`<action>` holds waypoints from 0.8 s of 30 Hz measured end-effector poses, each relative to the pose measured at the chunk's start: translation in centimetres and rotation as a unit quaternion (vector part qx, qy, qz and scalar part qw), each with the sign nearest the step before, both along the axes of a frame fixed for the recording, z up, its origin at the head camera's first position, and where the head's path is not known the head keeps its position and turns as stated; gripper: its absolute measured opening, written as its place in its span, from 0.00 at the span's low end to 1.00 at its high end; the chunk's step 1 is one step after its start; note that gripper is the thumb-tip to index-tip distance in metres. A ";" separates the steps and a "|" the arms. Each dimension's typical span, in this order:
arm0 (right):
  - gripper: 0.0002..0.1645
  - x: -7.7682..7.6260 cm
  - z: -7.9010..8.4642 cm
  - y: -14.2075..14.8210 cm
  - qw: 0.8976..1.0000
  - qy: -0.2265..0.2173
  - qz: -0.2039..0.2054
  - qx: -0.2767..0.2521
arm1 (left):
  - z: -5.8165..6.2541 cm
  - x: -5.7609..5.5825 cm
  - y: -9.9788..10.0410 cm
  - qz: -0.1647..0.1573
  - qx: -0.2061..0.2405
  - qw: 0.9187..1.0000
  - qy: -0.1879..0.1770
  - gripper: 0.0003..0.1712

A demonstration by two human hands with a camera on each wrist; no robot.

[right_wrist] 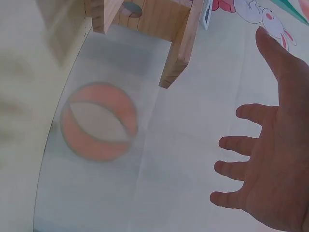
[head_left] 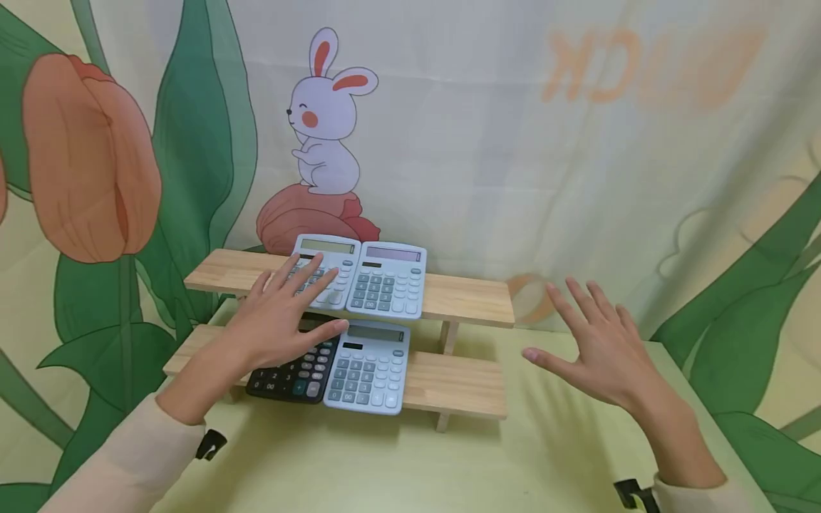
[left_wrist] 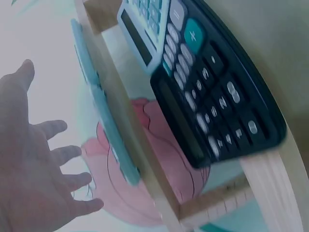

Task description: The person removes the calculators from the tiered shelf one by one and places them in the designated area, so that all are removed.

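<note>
And here's the left hand [head_left: 272, 320], fingers spread wide and the grip loose, poised over the left part of a two-step wooden stand! Below its palm and thumb sits the black calculator [head_left: 288, 377], partly covered in the head view, while the left wrist view shows a gap between hand and keys. Just right of that thumb, on the same lower board [head_left: 455, 385], lies the lower pale-blue calculator [head_left: 368, 370]. Beyond the fingers, on the upper board [head_left: 471, 296], the upper left calculator [head_left: 345, 279] is half masked by fingertips, with the upper right calculator [head_left: 388, 281] next to it, right of them. Over to the right hand [head_left: 603, 349]: spread just as wide, well apart from every calculator, past the stand's right end, with the pale table [head_left: 462, 463] below and the printed cloth [head_left: 474, 142] beyond!
</note>
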State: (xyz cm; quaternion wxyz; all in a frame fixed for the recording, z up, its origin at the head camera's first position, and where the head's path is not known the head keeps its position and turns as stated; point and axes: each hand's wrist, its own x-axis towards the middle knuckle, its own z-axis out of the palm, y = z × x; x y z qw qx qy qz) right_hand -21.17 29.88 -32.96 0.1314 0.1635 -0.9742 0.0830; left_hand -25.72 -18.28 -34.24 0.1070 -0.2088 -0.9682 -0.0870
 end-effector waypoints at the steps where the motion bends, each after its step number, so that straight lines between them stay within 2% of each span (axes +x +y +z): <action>1: 0.65 0.1 0.1 -0.1 1.000 0.002 0.002 -0.001 | 0.2 0.1 -0.3 -0.002 0.006 1.000 -0.001 0.55; 5: 0.66 0.3 -0.1 -1.2 1.000 0.004 0.020 -0.013 | 0.4 0.9 -2.0 -0.018 0.032 0.999 0.007 0.54; 8: 0.66 0.4 -0.6 -2.4 0.998 -0.003 0.046 -0.035 | -0.1 1.7 -3.5 -0.034 0.048 0.998 0.023 0.53; 11: 0.64 0.3 -1.2 -4.1 0.993 -0.019 0.077 -0.084 | -0.7 2.7 -4.9 -0.044 0.074 0.996 0.036 0.52; 13: 0.62 0.2 -1.6 -5.4 0.986 -0.035 0.096 -0.135 | -0.9 3.4 -5.8 -0.043 0.098 0.994 0.038 0.51; 16: 0.55 0.0 -2.2 -7.7 0.965 -0.060 0.123 -0.224 | -1.0 4.5 -7.2 -0.033 0.132 0.990 0.016 0.49; 19: 0.47 -0.5 -2.9 -9.9 0.937 -0.089 0.141 -0.308 | -1.3 5.3 -8.6 -0.019 0.147 0.989 -0.025 0.46; 22: 0.42 -1.2 -3.6 -12.0 0.908 -0.124 0.138 -0.374 | -2.2 5.6 -9.8 -0.011 0.155 0.986 -0.064 0.44; 24: 0.38 -1.8 -4.1 -13.1 0.892 -0.148 0.126 -0.409 | -3.1 5.5 -10.5 -0.015 0.161 0.984 -0.077 0.42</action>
